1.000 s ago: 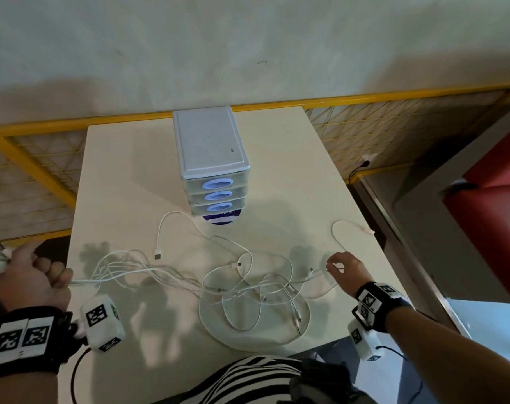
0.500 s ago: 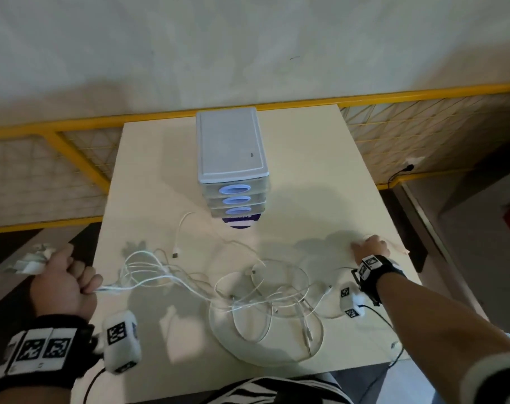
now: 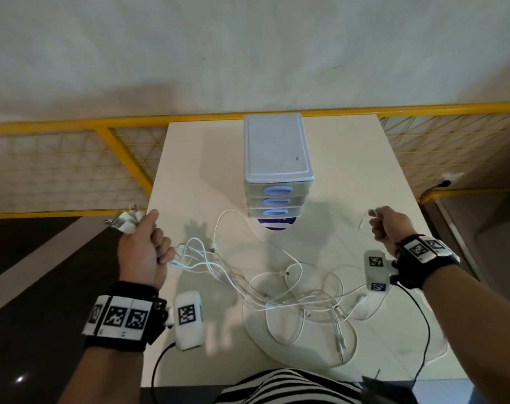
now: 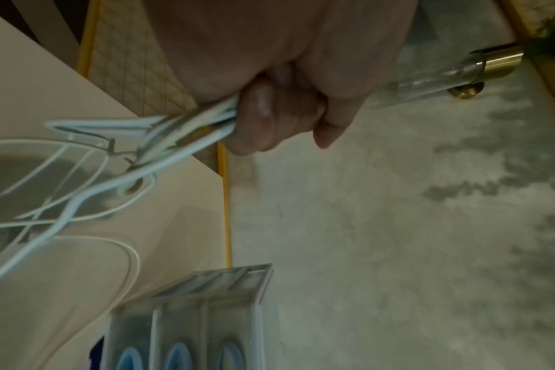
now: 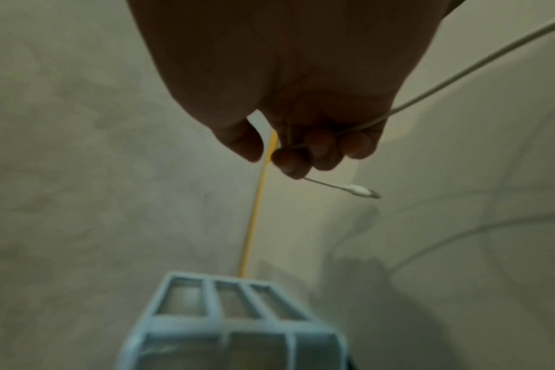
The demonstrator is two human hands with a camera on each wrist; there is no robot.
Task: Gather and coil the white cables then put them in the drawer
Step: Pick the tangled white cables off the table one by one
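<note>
Several white cables (image 3: 294, 298) lie tangled across the near middle of the cream table (image 3: 350, 182). My left hand (image 3: 144, 246) is raised over the table's left edge and grips a bunch of cable strands (image 4: 187, 130), with plug ends sticking out above the thumb. My right hand (image 3: 389, 225) is lifted at the right and its curled fingers (image 5: 320, 150) hold one thin cable, whose connector (image 5: 360, 190) pokes out past them. A small grey drawer unit (image 3: 277, 153) with blue handles stands mid-table; its upper drawers are closed.
A round white plate (image 3: 256, 325) lies under the cable tangle near the front edge. A yellow mesh railing (image 3: 125, 158) runs behind and beside the table. A dark floor lies to the left. A black wire (image 3: 420, 322) hangs from my right wrist.
My right hand went from the tangle to the right edge, took hold of a cable end and lifted it. My left hand rose and moved inward with its bunch.
</note>
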